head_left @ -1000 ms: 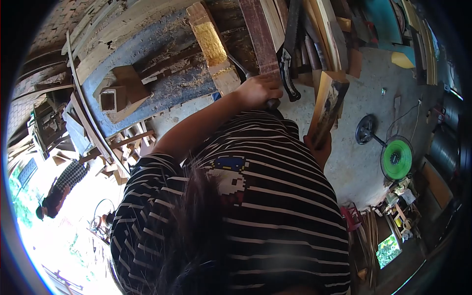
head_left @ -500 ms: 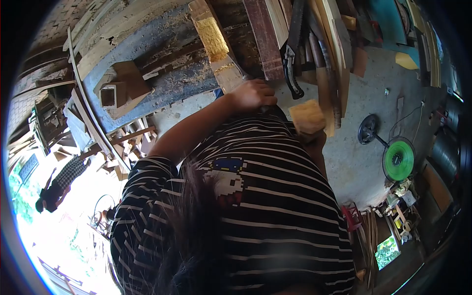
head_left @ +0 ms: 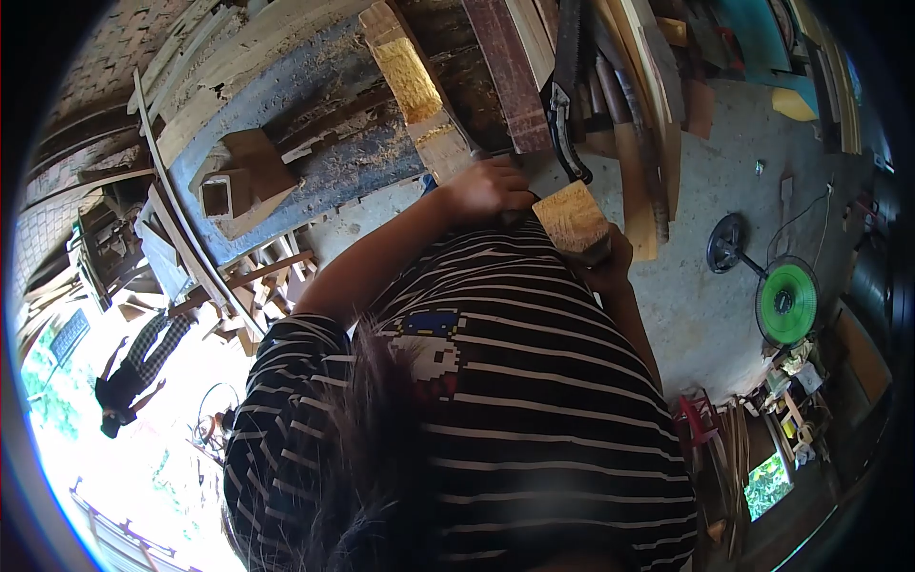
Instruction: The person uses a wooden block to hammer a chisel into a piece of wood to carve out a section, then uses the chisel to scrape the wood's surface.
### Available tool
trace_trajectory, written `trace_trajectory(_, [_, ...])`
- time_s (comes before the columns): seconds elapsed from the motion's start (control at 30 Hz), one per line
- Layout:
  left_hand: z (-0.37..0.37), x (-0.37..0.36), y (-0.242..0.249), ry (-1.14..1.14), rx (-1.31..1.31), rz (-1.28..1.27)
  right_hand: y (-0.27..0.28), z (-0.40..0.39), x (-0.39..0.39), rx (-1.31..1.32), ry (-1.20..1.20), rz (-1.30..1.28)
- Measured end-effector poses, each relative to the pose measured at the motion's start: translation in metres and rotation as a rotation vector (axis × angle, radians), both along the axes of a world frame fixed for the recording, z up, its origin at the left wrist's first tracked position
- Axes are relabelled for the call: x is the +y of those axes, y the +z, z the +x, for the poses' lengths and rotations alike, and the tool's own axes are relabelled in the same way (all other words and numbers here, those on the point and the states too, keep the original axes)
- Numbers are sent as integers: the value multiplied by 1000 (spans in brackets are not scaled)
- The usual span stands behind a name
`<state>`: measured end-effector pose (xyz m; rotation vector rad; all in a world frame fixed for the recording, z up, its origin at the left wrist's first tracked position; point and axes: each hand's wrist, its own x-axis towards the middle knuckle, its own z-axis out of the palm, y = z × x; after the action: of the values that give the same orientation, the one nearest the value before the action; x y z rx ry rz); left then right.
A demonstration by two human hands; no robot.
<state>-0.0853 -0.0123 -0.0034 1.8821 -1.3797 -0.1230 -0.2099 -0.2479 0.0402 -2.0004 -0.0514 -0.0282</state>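
My left hand [head_left: 488, 188] is closed around the handle of a chisel-like tool, whose metal part [head_left: 469, 143] rests against a long wooden piece [head_left: 440, 148]. That piece has a bright yellow, rough-cut surface [head_left: 412, 81]. My right hand [head_left: 612, 259] is closed at a wooden mallet-like block [head_left: 574, 219], partly hidden behind it. The block's face is yellow and worn, and one corner is close beside my left hand; whether they touch is unclear.
A folding saw [head_left: 564, 124] and several wooden strips [head_left: 643, 143] lie right of the work. A hollow wooden block [head_left: 243, 181] stands on the blue-grey surface [head_left: 334, 67] at left. A green fan [head_left: 786, 301] is at right. Another person [head_left: 143, 367] is outside at lower left.
The mallet-like block has moved left, closer to my left hand. My left hand stays on the tool. The person outside has changed pose, and the view has shifted slightly.
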Motion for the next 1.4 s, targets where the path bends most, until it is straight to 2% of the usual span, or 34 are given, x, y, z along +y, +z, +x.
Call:
trace_trajectory(0.17, [0, 1, -18, -10, 20, 22, -16, 4, -15, 16, 159, -26])
trace_trajectory(0.2, [0, 1, -24, -12, 13, 41, -18, 11, -17, 74, 222, -110])
trace_trajectory(0.23, [0, 2, -30, 31, 120, 6, -20, 16, -17, 132, 283, -193])
trace_trajectory(0.37, [4, 1, -35, 29, 179, 70, -23, 22, -19, 190, 260, -253])
trace_trajectory(0.43, [4, -3, -38, 10, -37, 34, -27, 16, -20, 156, 250, -16])
trace_trajectory(0.47, [2, -3, -39, 5, -35, 35, -29, 14, -21, 158, 245, -14])
trace_trajectory(0.53, [4, -6, -20, -7, -93, 11, -33, 13, -24, 96, 327, -203])
trace_trajectory(0.67, [1, -10, -38, 8, -97, -41, -44, 4, -26, 184, 214, -257])
trace_trajectory(0.73, [0, -10, -29, 1, -114, -13, -47, -3, -26, 176, 191, 4])
trace_trajectory(0.77, [0, -11, -25, -6, -132, 10, -50, -3, -26, 176, 188, 7])
trace_trajectory(0.83, [-4, -13, -28, 12, -145, 31, -57, 4, -23, -3, 210, -222])
trace_trajectory(0.87, [-6, -15, -30, 35, -158, 50, -59, 4, -22, -5, 205, -223])
trace_trajectory(0.93, [-12, -21, -48, 60, -121, 88, -68, 1, -20, 325, 47, -102])
trace_trajectory(1.0, [-11, -27, -53, 91, -82, 135, -71, -2, -22, 247, 47, -23])
trace_trajectory(1.03, [-9, -31, -49, 33, -142, 173, -73, -5, -23, 175, 42, 56])
trace_trajectory(1.1, [-8, -33, -44, -40, -199, 210, -83, -7, -22, 155, 48, 6])
trace_trajectory(1.17, [-8, -38, -43, -5, -188, 209, -94, -11, -25, 137, 50, -56])
trace_trajectory(1.23, [-10, -40, -51, -15, -206, 212, -102, -13, -27, 489, 31, -78])
trace_trajectory(1.37, [-7, -40, -52, 24, -229, 196, -125, -20, -12, 609, -71, 43])
trace_trajectory(1.4, [-6, -40, -52, 10, -226, 202, -125, -21, -10, 512, -111, 239])
